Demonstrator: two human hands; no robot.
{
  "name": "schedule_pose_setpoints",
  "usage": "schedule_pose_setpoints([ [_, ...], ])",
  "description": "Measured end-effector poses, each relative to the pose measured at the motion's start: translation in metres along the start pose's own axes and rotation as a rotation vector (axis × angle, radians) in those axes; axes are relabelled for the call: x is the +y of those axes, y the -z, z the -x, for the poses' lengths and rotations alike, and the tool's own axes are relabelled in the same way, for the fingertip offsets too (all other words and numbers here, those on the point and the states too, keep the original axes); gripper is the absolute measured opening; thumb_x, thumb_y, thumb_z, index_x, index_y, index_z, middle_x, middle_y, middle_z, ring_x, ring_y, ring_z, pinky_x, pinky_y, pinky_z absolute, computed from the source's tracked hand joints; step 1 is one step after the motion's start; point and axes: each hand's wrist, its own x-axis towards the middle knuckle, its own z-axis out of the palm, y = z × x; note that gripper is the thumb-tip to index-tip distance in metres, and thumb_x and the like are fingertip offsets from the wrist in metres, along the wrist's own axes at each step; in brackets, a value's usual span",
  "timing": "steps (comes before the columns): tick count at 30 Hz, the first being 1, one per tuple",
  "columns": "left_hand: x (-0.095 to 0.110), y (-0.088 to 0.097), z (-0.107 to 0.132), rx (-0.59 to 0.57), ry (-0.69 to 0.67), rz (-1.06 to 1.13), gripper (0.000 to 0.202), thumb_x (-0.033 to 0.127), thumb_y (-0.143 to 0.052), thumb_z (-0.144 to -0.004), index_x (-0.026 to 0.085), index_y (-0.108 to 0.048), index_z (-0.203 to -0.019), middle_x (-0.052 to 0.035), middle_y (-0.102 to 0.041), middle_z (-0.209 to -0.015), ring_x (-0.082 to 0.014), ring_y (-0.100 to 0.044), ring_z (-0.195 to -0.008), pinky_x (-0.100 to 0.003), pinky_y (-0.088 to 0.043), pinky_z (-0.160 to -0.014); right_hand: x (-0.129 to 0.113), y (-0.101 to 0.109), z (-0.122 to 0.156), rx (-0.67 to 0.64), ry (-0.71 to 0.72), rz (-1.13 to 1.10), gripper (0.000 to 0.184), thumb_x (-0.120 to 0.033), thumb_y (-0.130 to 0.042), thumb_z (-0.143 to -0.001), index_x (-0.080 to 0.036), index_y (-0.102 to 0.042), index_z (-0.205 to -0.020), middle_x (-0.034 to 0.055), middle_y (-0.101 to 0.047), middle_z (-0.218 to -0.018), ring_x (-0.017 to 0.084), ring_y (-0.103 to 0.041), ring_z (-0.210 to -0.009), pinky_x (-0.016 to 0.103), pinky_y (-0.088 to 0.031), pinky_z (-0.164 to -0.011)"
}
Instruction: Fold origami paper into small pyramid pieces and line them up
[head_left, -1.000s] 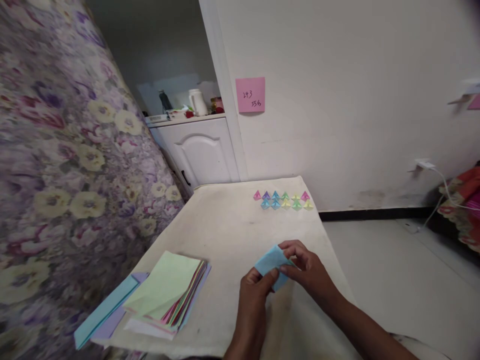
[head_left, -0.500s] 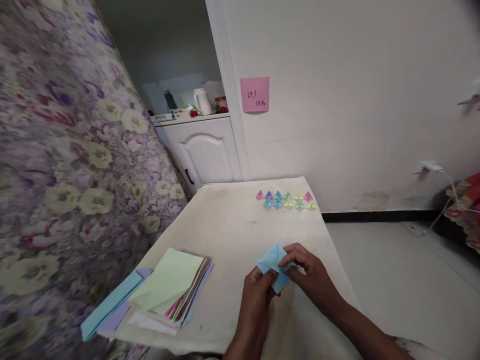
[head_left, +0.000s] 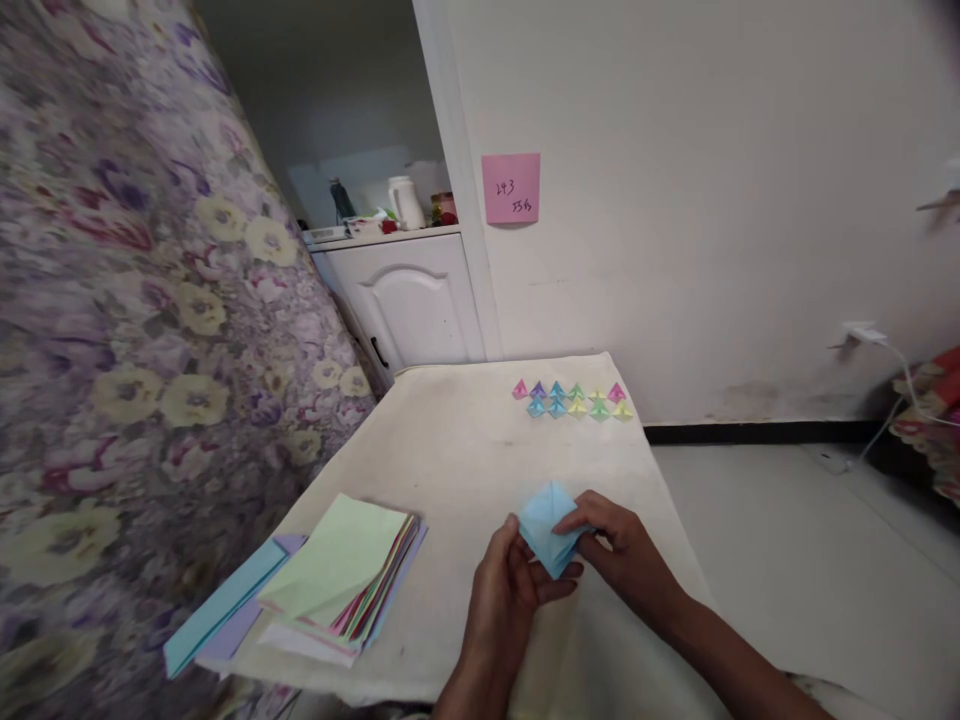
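A light blue folded paper, shaped like a diamond with a crease down its middle, is held above the near part of the table. My right hand pinches its right side between thumb and fingers. Under the paper, my left hand cradles the lower left edges, its thumb by the left corner and its fingers curled beneath, partly hidden. Toward the table's far right corner, several small folded paper pieces in pink, purple, blue, green and yellow form two rows.
A stack of coloured paper sheets, pale green on top, lies at the near left. Beside it a blue paper strip reaches the table's left edge. A floral curtain hangs at left; a wall stands behind the cloth-covered table.
The blue paper's lower flap has been folded over, and it now shows a flat diamond. My left thumb has moved off its middle to the left corner, and the left fingers have spread beneath.
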Motion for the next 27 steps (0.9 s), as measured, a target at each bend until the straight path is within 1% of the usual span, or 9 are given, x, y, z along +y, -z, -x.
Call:
schedule_pose_setpoints([
  [2,-0.001,0.0,0.0,-0.011,-0.016,-0.05,0.048,0.052,-0.051,-0.078,0.011,-0.064,-0.099,-0.0111,-0.07,-0.084,-0.0209,-0.066,-0.067,-0.031,-0.05,-0.061,0.0,-0.001,0.001,0.002,0.035,0.003,0.026,-0.005,-0.047,-0.073,-0.022,-0.066,-0.078,0.0006,-0.055,-0.075,0.015,-0.054,-0.071,0.027,-0.042,-0.066],
  [5,-0.003,-0.002,0.001,0.014,-0.078,-0.17,0.04,0.042,-0.064,-0.073,0.009,-0.065,-0.096,-0.0098,-0.069,-0.079,-0.0175,-0.064,-0.064,-0.027,-0.049,-0.06,-0.001,-0.002,0.001,-0.01,0.077,0.002,0.025,-0.007,-0.047,-0.074,-0.022,-0.067,-0.079,0.0008,-0.054,-0.075,0.015,-0.054,-0.072,0.027,-0.042,-0.066],
  [8,-0.003,-0.004,0.002,0.06,-0.111,-0.228,0.039,0.035,-0.071,-0.067,0.008,-0.066,-0.095,-0.0096,-0.069,-0.077,-0.0154,-0.063,-0.063,-0.023,-0.048,-0.056,-0.002,0.002,0.0,-0.042,0.055,0.002,0.023,-0.01,-0.046,-0.076,-0.021,-0.066,-0.079,0.0018,-0.055,-0.077,0.016,-0.055,-0.073,0.028,-0.043,-0.067],
  [12,-0.004,-0.005,0.0,0.105,-0.139,-0.269,0.037,0.032,-0.072,-0.066,0.008,-0.067,-0.093,-0.0096,-0.069,-0.076,-0.0153,-0.063,-0.062,-0.021,-0.048,-0.052,-0.004,0.011,-0.002,-0.127,-0.054,-0.147,0.017,-0.019,-0.05,-0.077,-0.02,-0.065,-0.085,0.0048,-0.059,-0.093,0.019,-0.056,-0.083,0.03,-0.045,-0.071],
  [14,-0.004,-0.003,-0.002,0.124,-0.153,-0.297,0.035,0.031,-0.071,-0.066,0.009,-0.067,-0.093,-0.0098,-0.07,-0.078,-0.0166,-0.064,-0.063,-0.022,-0.049,-0.051,-0.003,0.012,-0.002,-0.086,-0.153,-0.268,0.018,-0.026,-0.053,-0.078,-0.019,-0.061,-0.093,0.0049,-0.061,-0.091,0.019,-0.057,-0.081,0.031,-0.046,-0.07],
  [16,-0.006,-0.002,-0.003,0.136,-0.162,-0.325,0.034,0.031,-0.071,-0.066,0.009,-0.067,-0.093,-0.0102,-0.07,-0.081,-0.0179,-0.065,-0.065,-0.023,-0.05,-0.052,-0.001,0.01,-0.002,0.018,-0.262,-0.333,0.025,-0.032,-0.058,-0.076,-0.019,-0.056,-0.097,0.004,-0.062,-0.084,0.017,-0.057,-0.074,0.03,-0.046,-0.067],
  [18,-0.007,-0.002,-0.004,0.137,-0.162,-0.351,0.034,0.032,-0.07,-0.067,0.01,-0.067,-0.093,-0.0099,-0.07,-0.082,-0.0185,-0.065,-0.066,-0.024,-0.05,-0.053,0.002,0.004,-0.001,0.09,-0.344,-0.343,0.031,-0.035,-0.066,-0.069,-0.018,-0.055,-0.093,0.0043,-0.063,-0.083,0.018,-0.058,-0.072,0.029,-0.046,-0.063],
  [21,-0.01,-0.003,-0.006,0.132,-0.158,-0.387,0.034,0.034,-0.071,-0.066,0.011,-0.067,-0.091,-0.0087,-0.07,-0.081,-0.0179,-0.064,-0.066,-0.025,-0.049,-0.056,0.007,-0.005,0.0,0.032,-0.408,-0.385,0.03,-0.037,-0.069,-0.065,-0.016,-0.058,-0.085,0.0027,-0.063,-0.074,0.017,-0.058,-0.064,0.028,-0.046,-0.058],
  [27,-0.018,0.001,-0.012,0.148,-0.207,-0.489,0.032,0.034,-0.072,-0.063,0.012,-0.068,-0.085,-0.0043,-0.066,-0.068,-0.0147,-0.057,-0.061,-0.025,-0.045,-0.056,0.012,-0.009,0.003,0.023,-0.408,-0.372,0.02,-0.034,-0.067,-0.067,-0.015,-0.062,-0.07,-0.0014,-0.059,-0.06,0.013,-0.051,-0.056,0.024,-0.039,-0.055],
])
